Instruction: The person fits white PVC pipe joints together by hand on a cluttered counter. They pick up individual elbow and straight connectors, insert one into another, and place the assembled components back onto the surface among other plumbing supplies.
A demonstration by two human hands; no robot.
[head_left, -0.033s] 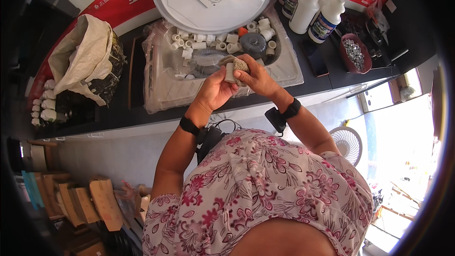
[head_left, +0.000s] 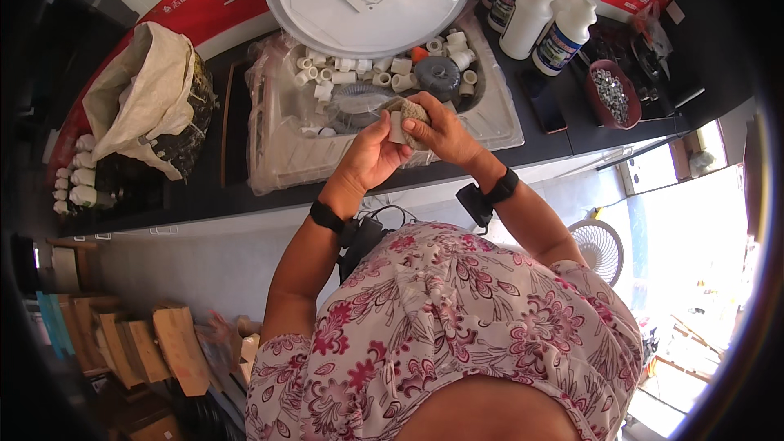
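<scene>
Both hands meet above the front edge of a clear plastic tray (head_left: 490, 126) of white pipe fittings (head_left: 359, 73). The left hand (head_left: 371, 155) pinches a small white fitting (head_left: 397, 126), while the right hand (head_left: 441, 132) presses a grey rag (head_left: 408, 110) against it, fingers closed around the cloth.

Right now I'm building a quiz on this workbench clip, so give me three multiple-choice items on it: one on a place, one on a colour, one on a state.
1. Where do the white bottles stand?
A. far right of the counter
B. on the floor
C. inside the sack

2. What colour are the pipe fittings in the tray?
A. blue
B. white
C. black

3. How is the small white fitting held?
A. lying loose in the tray
B. in the left hand while the right hand presses a rough pad on it
C. resting on the round lid

Answers: 1 A, they cluster by the red banner; 2 B, all pale white; 3 B, both hands meet over the tray.
</scene>
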